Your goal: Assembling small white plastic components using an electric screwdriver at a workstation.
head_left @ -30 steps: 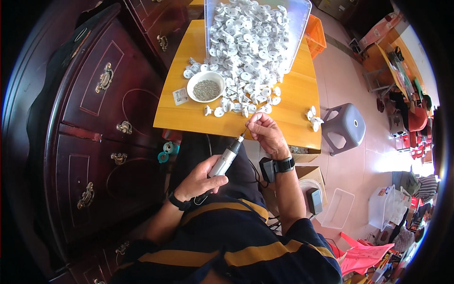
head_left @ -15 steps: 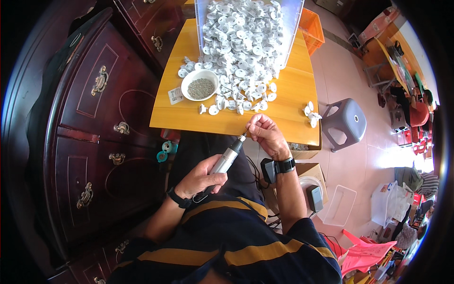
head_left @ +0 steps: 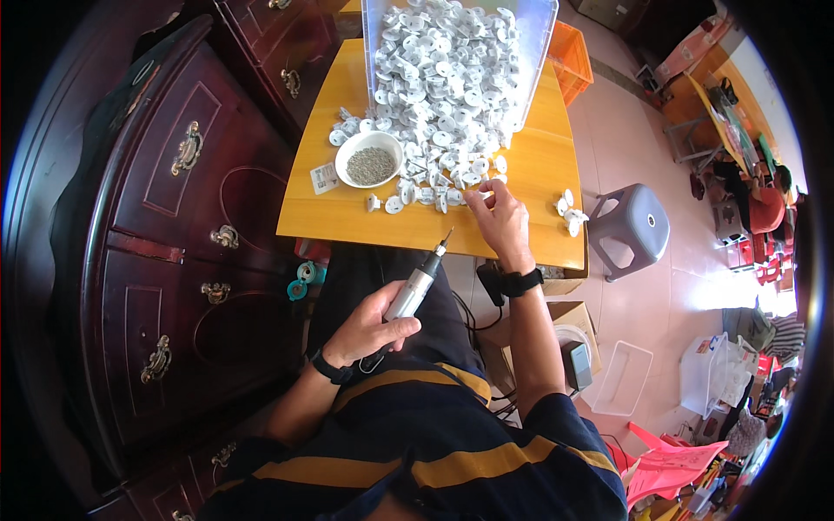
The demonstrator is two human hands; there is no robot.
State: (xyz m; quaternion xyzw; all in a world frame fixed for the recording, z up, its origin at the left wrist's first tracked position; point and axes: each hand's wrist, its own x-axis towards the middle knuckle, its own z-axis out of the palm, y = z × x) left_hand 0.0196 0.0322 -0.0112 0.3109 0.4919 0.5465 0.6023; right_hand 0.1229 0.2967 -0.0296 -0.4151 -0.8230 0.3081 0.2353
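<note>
white label card point(head_left: 324, 178) lies beside the bowl point(head_left: 369, 160); left hand point(head_left: 369, 326) grips an electric screwdriver point(head_left: 417, 282), right hand point(head_left: 499, 217) touches white parts point(head_left: 443, 87).

The clear bin point(head_left: 460, 52) runs off the top edge.

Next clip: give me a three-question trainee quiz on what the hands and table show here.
1. True or false: the left hand holds a silver pen-shaped power tool.
2. The right hand reaches to: A) the grey stool B) the white plastic parts C) the dark cabinet.
3. Fill in: the white bowl sits on the ____ table.

Key: 1 true; 2 B; 3 yellow.
</note>
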